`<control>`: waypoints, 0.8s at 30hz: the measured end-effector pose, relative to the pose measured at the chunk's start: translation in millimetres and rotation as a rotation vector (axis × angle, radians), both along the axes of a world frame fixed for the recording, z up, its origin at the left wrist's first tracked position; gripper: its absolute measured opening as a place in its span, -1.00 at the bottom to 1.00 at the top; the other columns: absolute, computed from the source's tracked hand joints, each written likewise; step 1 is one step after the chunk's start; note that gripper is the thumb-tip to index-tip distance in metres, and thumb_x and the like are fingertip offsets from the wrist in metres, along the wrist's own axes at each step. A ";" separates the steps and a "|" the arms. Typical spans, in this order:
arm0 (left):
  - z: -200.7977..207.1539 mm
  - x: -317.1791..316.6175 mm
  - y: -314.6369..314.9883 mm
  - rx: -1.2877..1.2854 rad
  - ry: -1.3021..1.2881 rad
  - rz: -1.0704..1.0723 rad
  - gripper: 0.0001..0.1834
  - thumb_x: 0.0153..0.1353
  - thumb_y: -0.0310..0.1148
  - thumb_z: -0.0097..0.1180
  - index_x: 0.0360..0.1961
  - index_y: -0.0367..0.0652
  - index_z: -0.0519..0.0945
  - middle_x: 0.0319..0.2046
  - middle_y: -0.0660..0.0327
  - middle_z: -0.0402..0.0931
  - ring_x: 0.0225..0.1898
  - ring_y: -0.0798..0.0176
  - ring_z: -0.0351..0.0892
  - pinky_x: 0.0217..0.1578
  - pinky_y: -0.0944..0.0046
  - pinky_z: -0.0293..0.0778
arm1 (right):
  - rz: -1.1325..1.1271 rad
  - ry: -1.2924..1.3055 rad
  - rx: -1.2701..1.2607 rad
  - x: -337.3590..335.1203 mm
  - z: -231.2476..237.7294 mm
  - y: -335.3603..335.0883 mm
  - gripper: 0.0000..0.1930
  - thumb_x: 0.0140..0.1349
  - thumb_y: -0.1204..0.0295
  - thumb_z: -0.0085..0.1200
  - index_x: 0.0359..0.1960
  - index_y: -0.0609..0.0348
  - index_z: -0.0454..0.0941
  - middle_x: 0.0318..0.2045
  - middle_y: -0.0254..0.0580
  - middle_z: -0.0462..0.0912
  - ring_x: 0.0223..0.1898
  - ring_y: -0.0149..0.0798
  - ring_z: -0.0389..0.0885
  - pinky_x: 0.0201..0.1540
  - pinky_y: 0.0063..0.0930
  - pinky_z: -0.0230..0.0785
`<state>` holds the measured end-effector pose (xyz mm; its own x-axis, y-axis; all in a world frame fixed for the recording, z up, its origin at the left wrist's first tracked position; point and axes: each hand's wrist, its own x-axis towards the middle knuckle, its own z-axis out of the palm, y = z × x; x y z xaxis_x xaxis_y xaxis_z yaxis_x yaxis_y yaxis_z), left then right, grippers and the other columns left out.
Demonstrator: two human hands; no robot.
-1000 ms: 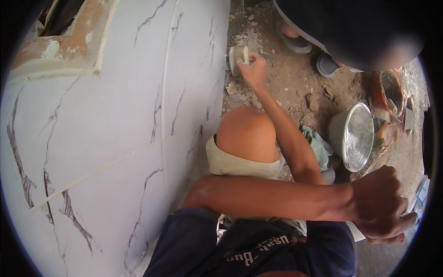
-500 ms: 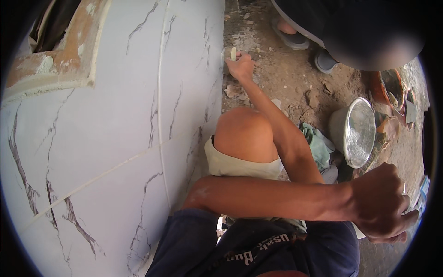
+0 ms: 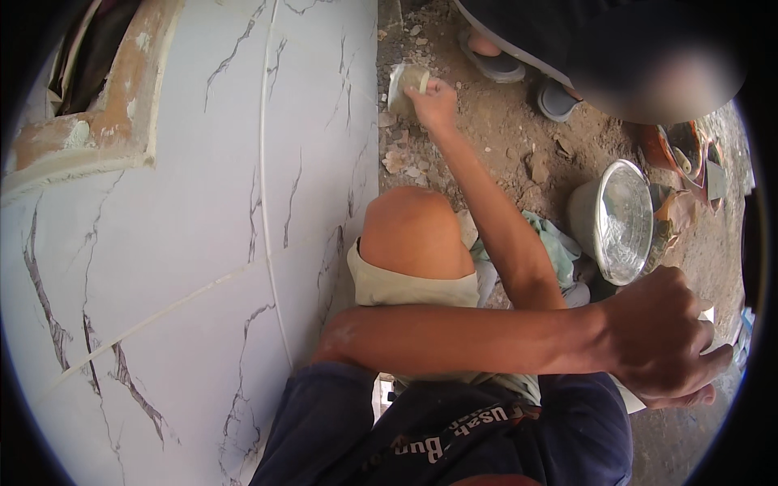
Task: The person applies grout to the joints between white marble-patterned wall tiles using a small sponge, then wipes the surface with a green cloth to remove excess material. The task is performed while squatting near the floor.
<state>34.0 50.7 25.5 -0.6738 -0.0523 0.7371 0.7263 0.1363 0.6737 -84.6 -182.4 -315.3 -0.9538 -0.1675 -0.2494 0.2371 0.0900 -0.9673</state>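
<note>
My right hand (image 3: 435,105) reaches far forward, its fingers closed on a putty knife (image 3: 403,89) with a wide pale blade and a cream-coloured grip edge. The blade is just right of the white marble-patterned tiled wall (image 3: 186,243), above the dirt floor. My left forearm lies across my body, and my left hand (image 3: 664,340) is closed in a fist at the right. Whitish bits show beside and below that fist; what it holds is mostly hidden. Nearest to it stands a metal basin (image 3: 612,223).
Another person in dark clothes, with a grey sandal (image 3: 557,100), is at the upper right. An orange bucket (image 3: 664,150) with tools stands behind the basin. Green cloth (image 3: 547,243) lies by my bare knee (image 3: 417,235). A wood-framed opening (image 3: 89,130) is in the wall.
My right hand has moved slightly right, away from the wall, with the putty knife turned so its blade face shows. My left hand stays closed; the whole view has shifted a little.
</note>
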 end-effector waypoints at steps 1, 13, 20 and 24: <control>1.2 0.4 -1.5 -0.007 0.007 0.000 -0.54 -0.02 0.01 0.45 -0.56 -0.14 0.54 -0.80 0.19 0.45 -0.77 0.18 0.51 -0.81 0.12 0.28 | -0.005 -0.005 0.033 6.6 -10.7 3.4 -0.72 0.23 0.46 0.45 -0.13 0.34 0.66 -0.30 -0.18 0.81 -0.30 -0.42 0.74 -0.20 -0.48 0.59; 4.9 6.4 2.4 -0.048 0.001 0.015 -0.52 -0.01 0.03 0.45 -0.59 -0.13 0.52 -0.81 0.21 0.39 -0.78 0.21 0.42 -0.80 0.12 0.19 | 0.042 -0.034 0.193 28.4 0.6 -36.6 -0.60 0.02 0.24 0.54 -0.24 0.28 0.70 -0.32 0.01 0.82 -0.25 -0.07 0.83 -0.08 -0.23 0.65; 1.0 5.0 -2.8 -0.054 0.002 0.014 -0.52 0.00 0.04 0.46 -0.56 -0.13 0.54 -0.78 0.21 0.44 -0.76 0.19 0.49 -0.80 0.12 0.25 | 0.180 0.071 -0.029 20.8 70.5 -40.0 -0.60 0.11 0.28 0.51 -0.14 0.30 0.67 -0.27 0.03 0.83 -0.24 -0.19 0.83 -0.13 -0.31 0.66; -5.2 3.1 -7.0 -0.063 -0.006 0.023 -0.53 -0.02 0.05 0.48 -0.52 -0.13 0.58 -0.77 0.23 0.47 -0.74 0.21 0.53 -0.80 0.11 0.30 | 0.260 0.136 -0.415 9.7 135.0 -43.5 -0.59 0.13 0.32 0.50 -0.10 0.33 0.64 -0.29 0.04 0.82 -0.26 -0.26 0.82 -0.18 -0.33 0.65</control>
